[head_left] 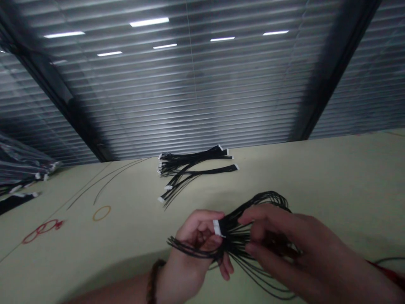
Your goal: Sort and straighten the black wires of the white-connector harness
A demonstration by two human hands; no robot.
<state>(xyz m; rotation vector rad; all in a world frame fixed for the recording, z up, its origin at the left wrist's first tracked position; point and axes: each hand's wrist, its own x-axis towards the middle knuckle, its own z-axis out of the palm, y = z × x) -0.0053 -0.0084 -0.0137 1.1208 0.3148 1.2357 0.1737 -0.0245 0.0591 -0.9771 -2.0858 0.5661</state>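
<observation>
Black wire harness bundle (pixel 234 236) up over the desk, held between both hands! L hand (pixel 196 242), bead bracelet (pixel 152 283) on wrist, curled tight round the bunch just behind a white connector (pixel 217 227), strands draped across the palm. R hand (pixel 284 236) fingers spread, pushed into the strands, wire loops arching out past it. Ahead of the hands on the pale green desk (pixel 332 169): pile of black harnesses (pixel 193 166) w/ white ends, lying loose. Left of the hands: thin loose wires (pixel 107 181), yellow wire ring (pixel 101 213), red wire loop (pixel 42 231). Far left: stack of plastic-wrapped harnesses (pixel 22 164). Red cable (pixel 387 272) right of R hand, at frame edge. Slatted blinds (pixel 190 84) beyond the desk.
</observation>
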